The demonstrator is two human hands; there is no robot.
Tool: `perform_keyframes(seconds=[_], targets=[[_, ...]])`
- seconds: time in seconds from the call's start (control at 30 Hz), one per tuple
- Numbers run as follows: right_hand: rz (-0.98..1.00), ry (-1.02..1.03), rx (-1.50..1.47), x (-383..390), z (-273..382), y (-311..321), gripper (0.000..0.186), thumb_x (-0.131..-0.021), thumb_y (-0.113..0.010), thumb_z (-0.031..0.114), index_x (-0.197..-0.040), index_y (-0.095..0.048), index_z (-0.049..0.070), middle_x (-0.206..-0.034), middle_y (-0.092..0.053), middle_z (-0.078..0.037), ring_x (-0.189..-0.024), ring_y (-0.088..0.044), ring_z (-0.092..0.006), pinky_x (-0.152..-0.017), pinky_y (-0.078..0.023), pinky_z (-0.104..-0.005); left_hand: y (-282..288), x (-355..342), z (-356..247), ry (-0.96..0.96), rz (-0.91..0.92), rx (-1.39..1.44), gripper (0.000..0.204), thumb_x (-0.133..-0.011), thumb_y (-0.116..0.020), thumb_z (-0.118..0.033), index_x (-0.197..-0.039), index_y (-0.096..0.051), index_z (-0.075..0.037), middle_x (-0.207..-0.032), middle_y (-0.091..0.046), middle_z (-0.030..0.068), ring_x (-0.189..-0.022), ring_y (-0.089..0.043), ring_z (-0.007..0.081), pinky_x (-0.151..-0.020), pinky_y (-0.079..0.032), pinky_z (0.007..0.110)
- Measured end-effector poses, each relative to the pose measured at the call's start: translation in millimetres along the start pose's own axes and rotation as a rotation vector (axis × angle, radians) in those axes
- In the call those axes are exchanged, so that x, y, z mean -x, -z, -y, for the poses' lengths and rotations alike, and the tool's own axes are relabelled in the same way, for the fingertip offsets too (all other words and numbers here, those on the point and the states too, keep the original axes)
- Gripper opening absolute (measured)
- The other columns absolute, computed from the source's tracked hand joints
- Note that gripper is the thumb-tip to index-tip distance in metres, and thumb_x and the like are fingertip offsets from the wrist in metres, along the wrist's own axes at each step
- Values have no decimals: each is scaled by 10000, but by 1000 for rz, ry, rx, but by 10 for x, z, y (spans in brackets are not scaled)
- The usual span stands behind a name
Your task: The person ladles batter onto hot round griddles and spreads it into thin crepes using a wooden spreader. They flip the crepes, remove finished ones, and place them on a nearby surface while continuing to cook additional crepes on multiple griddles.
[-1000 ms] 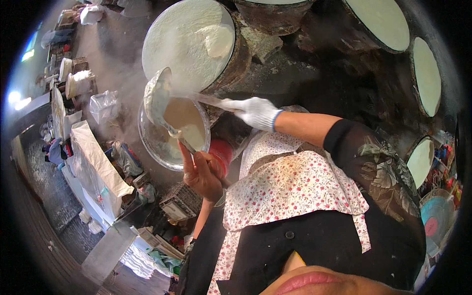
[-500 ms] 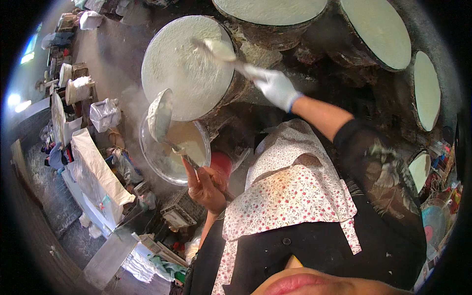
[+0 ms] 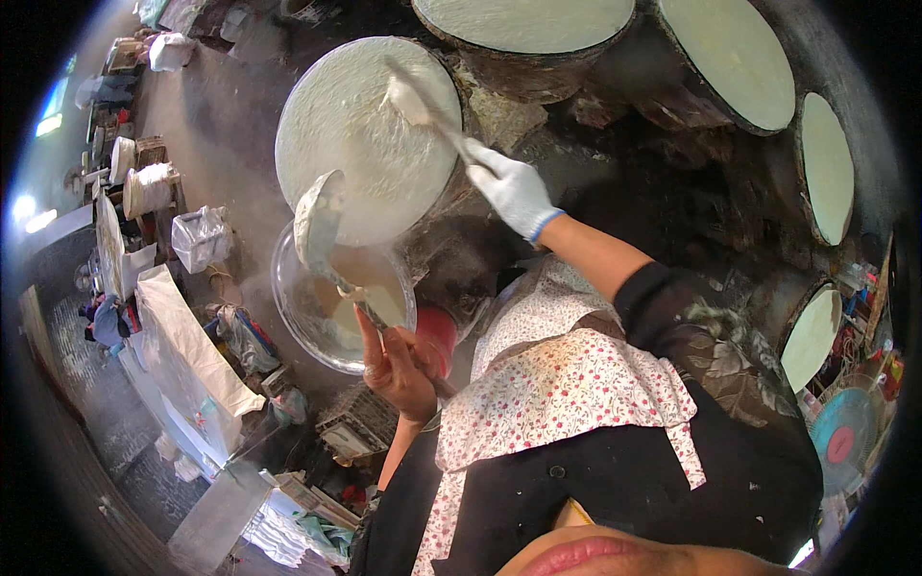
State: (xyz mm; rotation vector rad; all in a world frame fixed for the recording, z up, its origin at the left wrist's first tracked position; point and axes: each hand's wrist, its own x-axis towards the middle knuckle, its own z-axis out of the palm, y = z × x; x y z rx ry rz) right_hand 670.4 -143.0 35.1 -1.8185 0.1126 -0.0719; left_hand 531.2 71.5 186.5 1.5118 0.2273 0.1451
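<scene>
My right hand (image 3: 511, 192), in a white glove, is closed around the handle of a flat spatula (image 3: 410, 102) with white paste on its blade. The blade is over the round, white-coated top of a vat (image 3: 322, 134), whose surface looks wet and uneven; I cannot tell whether they touch. Bare-skinned, my left hand (image 3: 401, 372) grips the long handle of a large metal ladle (image 3: 318, 223), one finger stretched along it. Whitish batter coats the ladle's bowl, tilted above the edge between the vat and a clear basin (image 3: 282, 293) of cloudy liquid.
More vats with pale round tops stand beyond and to the right, among them one at the top (image 3: 528, 21). Beside the basin is a red container (image 3: 440, 336). A cloth-covered bench (image 3: 192, 336) runs along the left. A fan (image 3: 845, 437) stands at the lower right.
My right hand has moved left and slightly nearer, and the spatula now points more steeply away from me. My left hand still holds the ladle in nearly the same place.
</scene>
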Motion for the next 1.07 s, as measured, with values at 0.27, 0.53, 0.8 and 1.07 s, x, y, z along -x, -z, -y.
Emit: perform_keyframes(seconds=[0.27, 0.53, 0.8, 1.07], targets=[[90, -16, 60, -382, 184, 173, 452, -1026, -628, 368, -1442, -647, 191, -1404, -678, -125, -1273, -665, -310, -1064, -523, -359, 165, 89, 79, 45, -55, -6, 538, -1128, -422, -55, -1656, -357, -138, -611, -474, 10, -443, -399, 82, -406, -351, 261], [447, 65, 536, -317, 155, -26, 426, -1050, -560, 414, -1457, -622, 306, -1189, -753, -127, -990, -748, -360, -875, -589, -466, 144, -1113, -23, 232, -119, 49, 543, -1124, -481, -170, -1653, -364, -137, -664, -453, -14, -474, -404, 75, -421, -378, 248], [349, 179, 465, -75, 102, 113, 411, -1041, -607, 408, -1437, -646, 303, -1252, -732, -80, -976, -745, -326, -863, -599, -409, 63, -1378, 178, 444, -88, 386, 572, -1126, -527, -220, -1660, -323, -179, -708, -441, -8, -518, -418, 80, -443, -396, 254], [458, -76, 425, -55, 396, -204, 513, -1011, -702, 368, -1452, -632, 116, -1358, -716, -89, -1237, -698, -209, -1088, -516, -312, 162, -1096, 495, 826, -132, 824, 566, -1128, -530, -259, -1656, -324, -278, -761, -435, -13, -574, -412, 79, -516, -431, 261]])
